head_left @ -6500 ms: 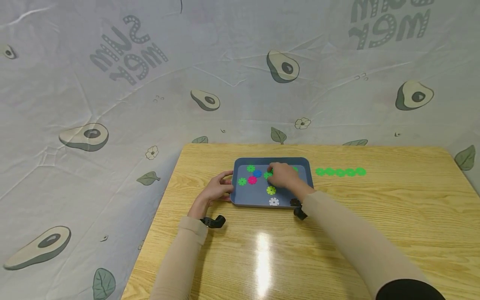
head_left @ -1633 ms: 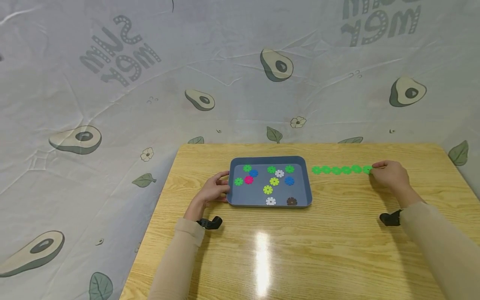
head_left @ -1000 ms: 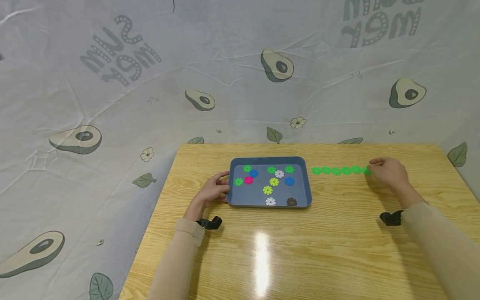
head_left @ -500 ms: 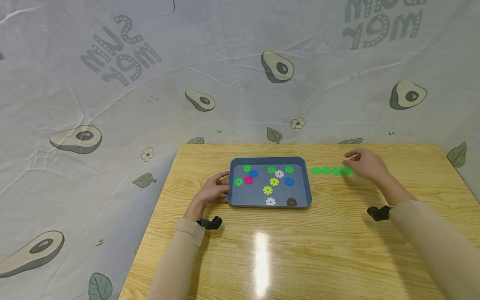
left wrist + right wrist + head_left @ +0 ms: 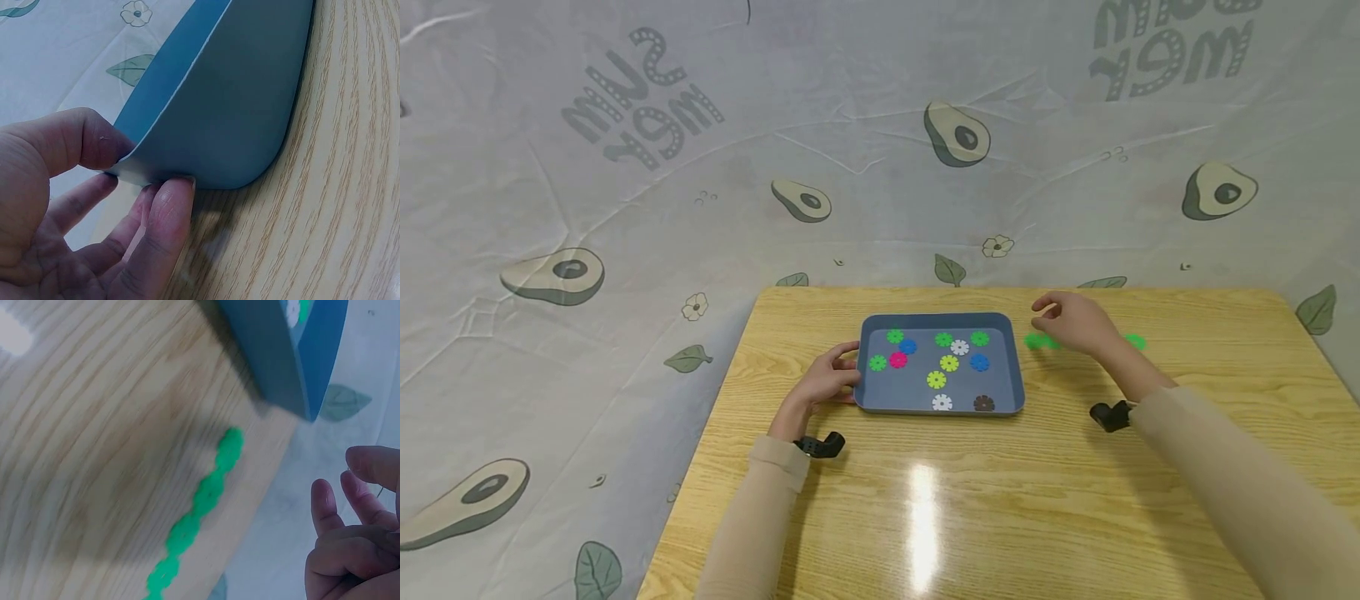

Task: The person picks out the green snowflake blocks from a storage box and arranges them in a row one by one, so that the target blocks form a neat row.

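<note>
My left hand [image 5: 826,377] holds the left side of a grey-blue tray [image 5: 940,413]; in the left wrist view, its thumb and a bent finger pinch the tray's wall [image 5: 219,125]. Notched plastic building discs lie in the tray: several green, two blue [image 5: 979,362], two white [image 5: 942,403], two yellow-green [image 5: 949,363], a pink one [image 5: 898,360] and a brown one [image 5: 983,403]. To the tray's right, a row of linked-looking green discs [image 5: 206,494] lies on the table. Over that row hovers my right hand [image 5: 1078,323], fingers loosely bent and nothing between them, hiding its middle.
The wooden table [image 5: 1000,500] ends at the back against a light cloth [image 5: 865,233] printed with avocados and leaves. A black wrist camera [image 5: 823,446] sits on my left wrist, another wrist camera [image 5: 1111,416] on the right.
Earlier my right hand was in the tray, then set a sixth-place green disc at the row's right end. It let go, rose and moved left over the row. My left hand stayed on the tray.
</note>
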A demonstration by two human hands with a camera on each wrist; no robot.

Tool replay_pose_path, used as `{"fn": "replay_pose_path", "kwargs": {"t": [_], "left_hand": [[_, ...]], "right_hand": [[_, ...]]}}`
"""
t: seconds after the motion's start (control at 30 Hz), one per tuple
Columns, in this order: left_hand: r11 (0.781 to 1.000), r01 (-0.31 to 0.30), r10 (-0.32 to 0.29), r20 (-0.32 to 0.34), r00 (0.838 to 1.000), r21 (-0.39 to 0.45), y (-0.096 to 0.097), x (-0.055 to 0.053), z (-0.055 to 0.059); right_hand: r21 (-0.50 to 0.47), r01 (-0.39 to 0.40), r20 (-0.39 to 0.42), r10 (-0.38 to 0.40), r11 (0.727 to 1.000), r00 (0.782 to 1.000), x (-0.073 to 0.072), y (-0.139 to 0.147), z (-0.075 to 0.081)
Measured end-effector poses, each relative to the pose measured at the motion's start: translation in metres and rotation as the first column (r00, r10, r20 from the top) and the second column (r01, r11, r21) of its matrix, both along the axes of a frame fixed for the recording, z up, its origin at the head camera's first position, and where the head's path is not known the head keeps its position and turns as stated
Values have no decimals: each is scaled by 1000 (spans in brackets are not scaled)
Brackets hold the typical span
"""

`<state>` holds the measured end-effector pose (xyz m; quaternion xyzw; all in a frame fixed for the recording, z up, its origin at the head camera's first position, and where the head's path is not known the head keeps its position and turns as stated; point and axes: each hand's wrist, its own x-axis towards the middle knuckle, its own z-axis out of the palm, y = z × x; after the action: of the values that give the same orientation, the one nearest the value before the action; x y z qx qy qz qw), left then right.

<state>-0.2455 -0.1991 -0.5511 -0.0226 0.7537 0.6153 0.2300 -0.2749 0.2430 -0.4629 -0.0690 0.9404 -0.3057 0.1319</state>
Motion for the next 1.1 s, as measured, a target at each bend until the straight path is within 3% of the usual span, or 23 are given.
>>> {"fn": "replay_pose_path", "kwargs": {"t": [0.57,1.1], "left_hand": [[1000,-7,7,5,1000,-3,0,0,1],[1000,-13,13,0,1000,-7,0,-1,0]], "right_hand": [[-9,-17,-7,17,1000,1000,-20,-72,-19],[45,-77,14,76,996,997,-23,-112,-33]]}}
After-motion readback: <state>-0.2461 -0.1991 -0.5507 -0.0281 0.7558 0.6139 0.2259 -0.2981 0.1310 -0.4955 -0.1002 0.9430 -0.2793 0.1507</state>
